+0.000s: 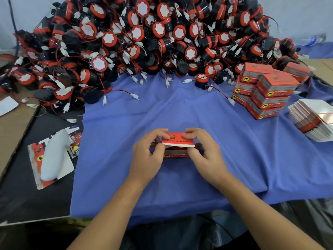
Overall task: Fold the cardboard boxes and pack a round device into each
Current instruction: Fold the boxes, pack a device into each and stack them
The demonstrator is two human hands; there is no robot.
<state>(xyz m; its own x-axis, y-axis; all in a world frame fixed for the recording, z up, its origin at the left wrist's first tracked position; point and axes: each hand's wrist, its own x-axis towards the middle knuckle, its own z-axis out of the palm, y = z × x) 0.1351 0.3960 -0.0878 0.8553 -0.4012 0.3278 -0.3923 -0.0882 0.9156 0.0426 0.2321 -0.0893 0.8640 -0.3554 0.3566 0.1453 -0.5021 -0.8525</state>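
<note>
Blue cloth (pixel 180 109) is spread over the table, with round devices (pixel 144 42) heaped from ten to one o'clock. Toward six o'clock a red box (pixel 177 142) is pinched at its lid flap by the curled fingers of the left hand (pixel 146 154) and right hand (pixel 204 154). If the flap is tucked crookedly, it could be creased or torn

1. Light even, diffuse and moderately bright; source not discernible.
2. Shadows faint and soft, confined to folds of the blue cloth (pixel 180 109).
3. White faces of the heaped round devices (pixel 162 29) wash out.
4. Edges bend; stack of flat cartons (pixel 313 121) smeared; bottom margin dim.
</note>
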